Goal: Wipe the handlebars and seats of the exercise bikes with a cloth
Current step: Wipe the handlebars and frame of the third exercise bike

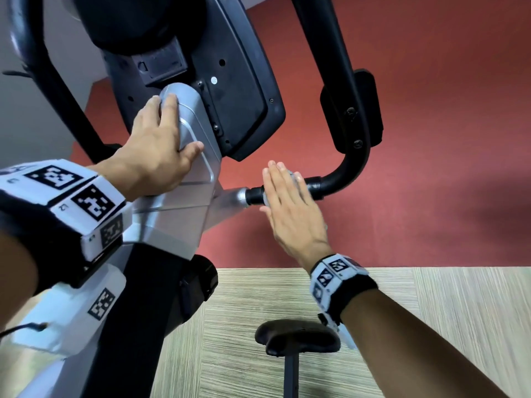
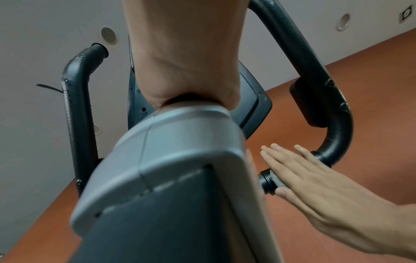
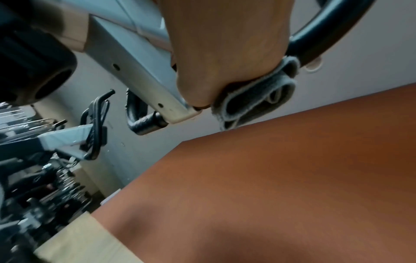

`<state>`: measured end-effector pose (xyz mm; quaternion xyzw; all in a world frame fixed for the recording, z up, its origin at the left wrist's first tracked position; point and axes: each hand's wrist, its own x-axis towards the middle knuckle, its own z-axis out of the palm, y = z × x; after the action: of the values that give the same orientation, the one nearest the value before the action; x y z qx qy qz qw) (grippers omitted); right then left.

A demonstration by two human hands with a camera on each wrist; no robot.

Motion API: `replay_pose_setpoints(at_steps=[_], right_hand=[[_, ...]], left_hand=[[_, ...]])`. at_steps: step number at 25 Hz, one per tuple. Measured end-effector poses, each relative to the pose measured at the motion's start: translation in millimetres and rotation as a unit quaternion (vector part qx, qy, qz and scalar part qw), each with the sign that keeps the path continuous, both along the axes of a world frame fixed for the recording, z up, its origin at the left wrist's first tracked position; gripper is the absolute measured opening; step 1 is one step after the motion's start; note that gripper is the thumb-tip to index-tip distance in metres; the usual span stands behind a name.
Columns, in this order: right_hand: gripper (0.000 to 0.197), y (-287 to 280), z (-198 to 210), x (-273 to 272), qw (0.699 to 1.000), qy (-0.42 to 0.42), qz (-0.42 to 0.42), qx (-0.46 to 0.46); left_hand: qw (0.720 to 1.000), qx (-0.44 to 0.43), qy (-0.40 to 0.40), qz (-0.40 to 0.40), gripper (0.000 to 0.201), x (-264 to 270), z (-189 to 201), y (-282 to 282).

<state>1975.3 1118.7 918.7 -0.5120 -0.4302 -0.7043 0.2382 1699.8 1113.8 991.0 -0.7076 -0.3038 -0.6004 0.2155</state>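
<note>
Containers: none seen in any view.

Room: dull red carpet [image 1: 416, 139] covers the far floor, meeting pale striped wood-look flooring [image 1: 431, 326] along a straight seam. A grey-white wall [image 2: 33, 53] with round fittings stands behind the bike in the left wrist view.

Silver-grey and black upright exercise bike [image 1: 184, 214] fills the left of the head view. Its black plastic console back [image 1: 230, 90] sits atop the silver plastic column shroud [image 1: 189, 145]. Black foam-covered right handlebar tube [image 1: 342, 173] curves down and inward to the column; black foam-covered left handlebar tube [image 2: 76, 113] rises on the other side. Black padded saddle [image 1: 297, 336] on a black post is low in the head view, well apart from both hands.

Left hand [image 1: 161, 150]: laid over the shroud top, fingers [image 1: 169, 104] loosely bent around its rounded end, thumb along the side. It rests on the shroud; nothing is held.

Right hand [image 1: 290, 208]: fingers [image 2: 283, 160] straight and together, palm pressing down on the horizontal stretch of the right handlebar, near the column joint. Folded grey microfibre cloth [image 3: 258, 96] lies between palm and bar; its folds show under the hand in the right wrist view and its edge past the fingertips in the head view.
</note>
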Motion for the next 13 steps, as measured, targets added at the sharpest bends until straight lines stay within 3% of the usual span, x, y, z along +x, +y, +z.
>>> replay_pose_setpoints(at_steps=[4,8,13], right_hand=[[0.063,-8,2,0,0.992,0.098,0.032,0.069],[0.062,7,4,-1,0.999,-0.041,-0.017,0.0],[0.061,5,7,-9,0.996,0.061,-0.005,0.058]], left_hand=[[1.0,0.005,-0.001,0.0,0.087,1,-1,1],[1.0,0.002,-0.001,0.0,0.087,1,1,1],[1.0,0.007,0.003,0.002,0.088,0,0,2]])
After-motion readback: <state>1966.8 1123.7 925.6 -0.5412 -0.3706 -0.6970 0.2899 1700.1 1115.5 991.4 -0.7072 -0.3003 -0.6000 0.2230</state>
